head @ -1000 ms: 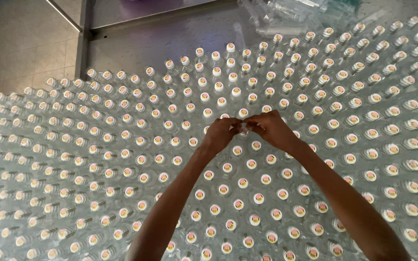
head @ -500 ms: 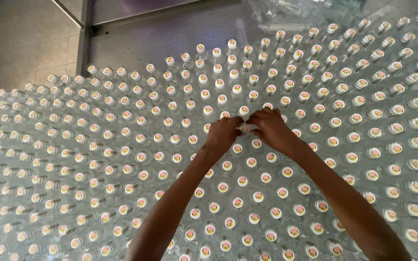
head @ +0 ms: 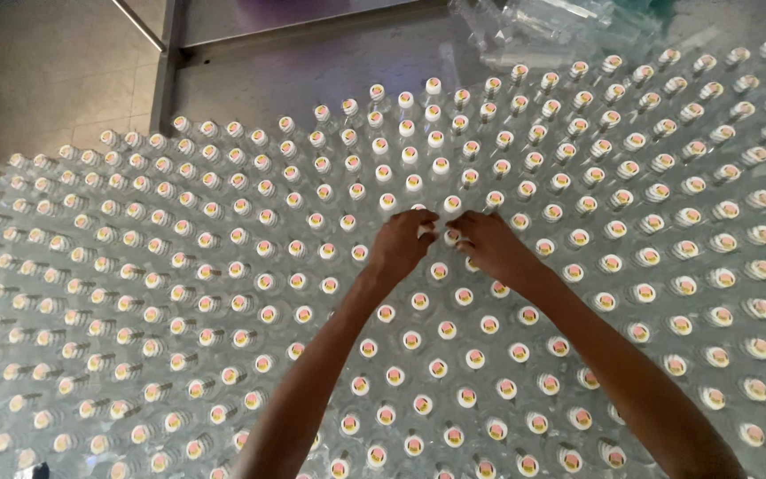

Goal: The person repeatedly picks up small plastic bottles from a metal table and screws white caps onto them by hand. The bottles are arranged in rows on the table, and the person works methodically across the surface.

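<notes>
**Capping/label check: hands mid-field, most bottles look finished**

Both hands meet at one spot near the centre of a huge block of clear bottles [head: 223,266]. Left hand [head: 401,244] and right hand [head: 489,248] have fingertips pinched together over a single bottle top [head: 436,235], sitting between them in the middle rows. Fingers are curled nearly closed; left seems to grip the neck, right the cap, but the exact hold is hidden by the knuckles.

Status as I read it:
- Every bottle I can see carries a white cap with a pink-yellow mark on top. No bare necks spotted.
- So either the work is close to done, or this is a per-bottle touch-up. Can't tell which bottles are already handled.
- Loose clear plastic wrap [head: 543,27] lies on the floor [head: 46,80] beyond the far edge.
</notes>
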